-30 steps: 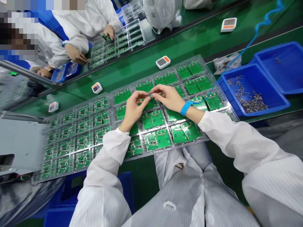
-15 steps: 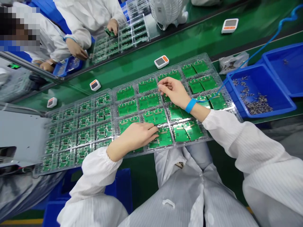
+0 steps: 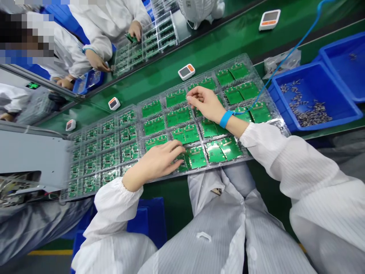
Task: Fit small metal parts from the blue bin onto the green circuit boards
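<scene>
My left hand (image 3: pixel 159 160) lies palm down over the front row of a clear plastic tray (image 3: pixel 281 123), its fingers stretched out and a little apart above the green circuit boards. Partly under its fingertips is one circuit board (image 3: pixel 196 156). Farther back, my right hand (image 3: pixel 209 106) hovers over the tray's middle with thumb and forefinger pinched together. Whatever is between those fingertips is too small to make out. A blue wrist strap (image 3: pixel 226 119) with a coiled cord circles my right wrist. Pairs of boards fill the tray's compartments, some hidden by my hands.
A second tray of boards (image 3: pixel 108 142) adjoins on the left, beside a grey machine (image 3: pixel 31 156). At right stands a blue bin (image 3: pixel 310 89) holding small metal parts (image 3: pixel 316 114), near a plastic bag (image 3: pixel 281 64). Small white timers (image 3: pixel 186 72) line the bench. Co-workers sit opposite.
The view has shifted slightly. My left hand has drawn a little left, showing more of the front-row boards. My right hand stays pinched and has moved slightly left.
</scene>
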### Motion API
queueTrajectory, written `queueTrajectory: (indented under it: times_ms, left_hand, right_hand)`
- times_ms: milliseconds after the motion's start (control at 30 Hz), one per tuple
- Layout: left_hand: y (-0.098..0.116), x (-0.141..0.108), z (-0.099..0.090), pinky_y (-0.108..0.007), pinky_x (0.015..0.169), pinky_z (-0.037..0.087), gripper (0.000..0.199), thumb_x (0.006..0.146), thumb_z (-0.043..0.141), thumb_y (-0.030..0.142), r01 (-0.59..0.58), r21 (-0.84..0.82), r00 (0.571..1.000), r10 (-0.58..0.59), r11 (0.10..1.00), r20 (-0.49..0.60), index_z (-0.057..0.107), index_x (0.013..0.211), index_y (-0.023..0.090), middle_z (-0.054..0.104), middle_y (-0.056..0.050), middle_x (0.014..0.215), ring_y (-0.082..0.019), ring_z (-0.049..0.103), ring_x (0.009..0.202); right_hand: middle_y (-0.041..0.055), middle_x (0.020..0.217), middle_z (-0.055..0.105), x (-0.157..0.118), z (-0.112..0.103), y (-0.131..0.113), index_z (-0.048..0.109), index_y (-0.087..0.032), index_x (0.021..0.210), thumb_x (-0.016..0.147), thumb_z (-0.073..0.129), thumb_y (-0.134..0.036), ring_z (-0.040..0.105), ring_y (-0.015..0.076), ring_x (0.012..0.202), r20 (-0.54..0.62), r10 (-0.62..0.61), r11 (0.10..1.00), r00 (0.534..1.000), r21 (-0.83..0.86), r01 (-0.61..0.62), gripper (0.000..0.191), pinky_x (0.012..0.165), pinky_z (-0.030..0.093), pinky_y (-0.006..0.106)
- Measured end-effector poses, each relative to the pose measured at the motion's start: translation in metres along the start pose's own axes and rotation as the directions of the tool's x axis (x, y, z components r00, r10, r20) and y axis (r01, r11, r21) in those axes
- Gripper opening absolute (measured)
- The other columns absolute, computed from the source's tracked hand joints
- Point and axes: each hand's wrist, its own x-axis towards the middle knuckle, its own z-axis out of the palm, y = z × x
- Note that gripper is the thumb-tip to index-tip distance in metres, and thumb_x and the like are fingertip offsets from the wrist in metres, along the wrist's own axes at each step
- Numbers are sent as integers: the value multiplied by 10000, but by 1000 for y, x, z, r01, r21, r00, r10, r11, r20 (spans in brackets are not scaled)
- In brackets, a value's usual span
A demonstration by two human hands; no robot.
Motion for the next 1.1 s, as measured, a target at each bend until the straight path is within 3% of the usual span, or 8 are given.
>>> queueTrajectory:
  times_ms: [200,300,433,500,600,800,933,1100]
  left_hand:
    - [-32,5,-13,-310,817,583,178,1095,742,386,70,-553,992,-1,830,125,714,1194,241,826,-36,1104,-188,769,917]
    - [-52,23,-11,-306,799,601,256,1001,869,470,36,-727,984,-152,685,-94,792,1059,232,814,-42,999,-179,744,875]
    - [-75,61,0,-248,697,638,401,899,947,588,-176,-891,731,-551,418,-403,781,1058,258,774,-20,1027,-132,712,804]
    - [-80,81,7,-232,610,648,445,883,944,624,-219,-933,694,-627,284,-354,771,1111,285,750,-7,1068,-116,693,748]
    - [-84,102,20,-234,540,663,484,886,925,658,-200,-961,712,-645,191,-277,766,1171,300,716,-8,1071,-114,688,715]
    - [-92,115,52,-273,649,711,804,731,1065,631,-266,-916,629,-665,301,-402,668,1351,308,718,-40,1200,-148,727,850]
    - [-95,119,69,-270,676,683,730,900,912,713,-257,-800,545,-602,543,-584,593,1432,328,669,-70,1349,-132,717,855]
    - [-88,117,74,-294,756,669,698,1000,772,752,-203,-675,525,-503,709,-686,534,1521,353,546,-104,1591,-141,728,926]
  right_hand:
    - [42,918,730,1,0,3,627,-244,1079,1041,814,-542,700,186,816,13,-21,998,1000,53,21,355,810,648,368]
    - [48,966,732,1,-1,3,634,-244,1094,1036,825,-481,716,190,855,8,-39,999,999,36,38,311,823,655,370]
    - [43,995,747,-1,-2,-1,665,-235,1095,998,839,-363,718,183,851,-22,-30,999,999,13,30,237,838,663,369]
    - [43,995,769,-2,-2,-4,685,-231,1099,977,839,-320,725,184,848,-34,-13,1000,999,13,13,215,842,668,371]
    - [53,1008,803,-4,-1,-9,721,-220,1114,956,854,-314,754,195,878,-24,9,1000,1000,29,-9,227,869,681,381]
    - [74,973,814,-8,0,-15,762,-197,1059,977,870,-438,791,229,956,27,37,998,999,44,-38,276,942,690,418]
    - [51,932,782,-9,0,-18,745,-214,1042,1011,846,-542,762,212,916,49,47,998,998,-41,-45,345,917,675,399]
    - [45,909,749,-11,-2,-19,719,-226,1030,1041,803,-605,734,214,901,55,39,994,998,-103,-33,388,909,654,389]
